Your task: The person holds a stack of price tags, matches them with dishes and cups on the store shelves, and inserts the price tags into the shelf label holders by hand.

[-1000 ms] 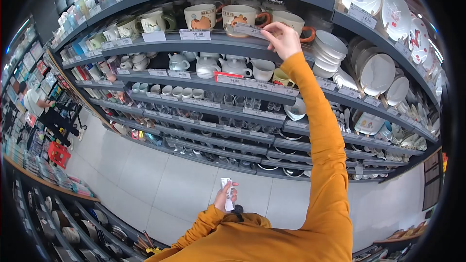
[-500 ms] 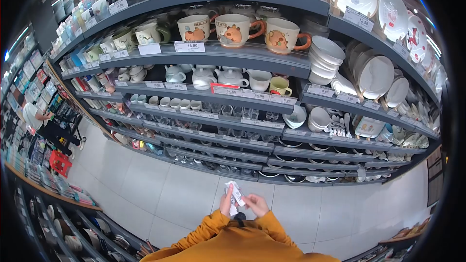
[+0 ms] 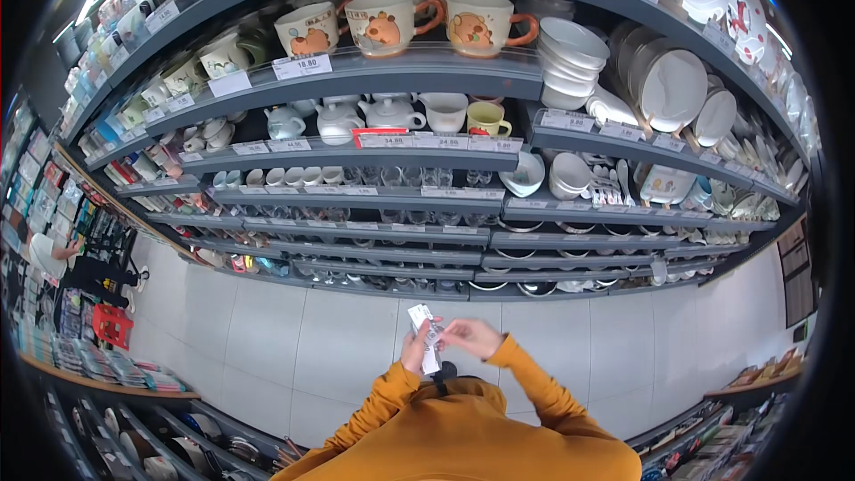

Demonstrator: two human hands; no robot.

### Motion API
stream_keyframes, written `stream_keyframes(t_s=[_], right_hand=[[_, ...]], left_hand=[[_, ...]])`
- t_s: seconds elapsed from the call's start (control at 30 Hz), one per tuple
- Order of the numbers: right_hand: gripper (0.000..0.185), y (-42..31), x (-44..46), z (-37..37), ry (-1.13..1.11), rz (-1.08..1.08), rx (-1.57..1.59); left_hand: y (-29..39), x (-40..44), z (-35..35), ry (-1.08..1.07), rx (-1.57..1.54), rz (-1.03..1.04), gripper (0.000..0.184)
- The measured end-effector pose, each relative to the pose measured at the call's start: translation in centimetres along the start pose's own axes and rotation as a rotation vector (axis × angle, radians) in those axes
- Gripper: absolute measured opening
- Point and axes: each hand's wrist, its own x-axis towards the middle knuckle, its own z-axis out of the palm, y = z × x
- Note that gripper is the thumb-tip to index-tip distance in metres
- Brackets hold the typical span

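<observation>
The left hand [image 3: 413, 350] grasps white labels [image 3: 432, 362] in front of the chest, above the tiled floor [image 3: 347, 334]. The right hand [image 3: 477, 338] is at their right side, fingertips drawn together beside them; it is blurred, so I cannot tell whether it pinches a label or only touches one. Ahead, three mugs [image 3: 481, 22] with orange handles stand on a shelf [image 3: 419, 73], a price tag [image 3: 302, 66] below the leftmost. Teapots [image 3: 389, 114] sit one shelf down. Stacked bowls [image 3: 570, 62] and upright plates [image 3: 674, 89] are to the right. At far left is another person [image 3: 49, 256].
</observation>
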Motion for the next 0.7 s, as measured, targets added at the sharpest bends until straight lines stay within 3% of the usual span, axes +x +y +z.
stream_keyframes(t_s=[0.03,0.07,0.2,0.27,0.33,0.5,0.57,0.7], right_hand=[[0.016,-1.9,0.2,-1.5,0.071,-0.053,-0.284],[0.011,-4.2,0.8,-2.6,0.18,-0.242,-0.386],[0.014,-13.6,3.2,-7.5,0.669,-0.416,-0.586],[0.018,-17.6,4.3,-9.3,0.888,-0.594,-0.709],[0.025,-20.9,5.1,-9.9,1.036,-0.613,-0.966],[0.026,-22.5,8.7,-13.2,0.983,-0.547,-1.343],[0.018,-22.5,9.7,-14.6,0.98,-0.395,-1.396],[0.01,-23.0,9.9,-16.3,0.912,-0.497,-1.324]], left_hand=[[-0.1,-0.3,-0.4,0.011,-0.049,-0.002,0.039],[-0.2,-0.6,-0.8,0.022,-0.098,-0.001,0.038],[-1.2,-1.9,-1.7,0.015,-0.161,-0.036,0.038],[-1.7,-2.2,-2.2,-0.055,-0.154,-0.034,0.051],[-2.2,-2.5,-2.1,-0.074,-0.198,-0.083,0.054],[-2.0,-2.3,-1.2,-0.12,-0.234,-0.167,0.054],[-1.4,-2.4,-0.7,-0.122,-0.183,-0.171,0.048],[-2.0,-2.2,-1.3,-0.201,-0.1,-0.245,0.041]])
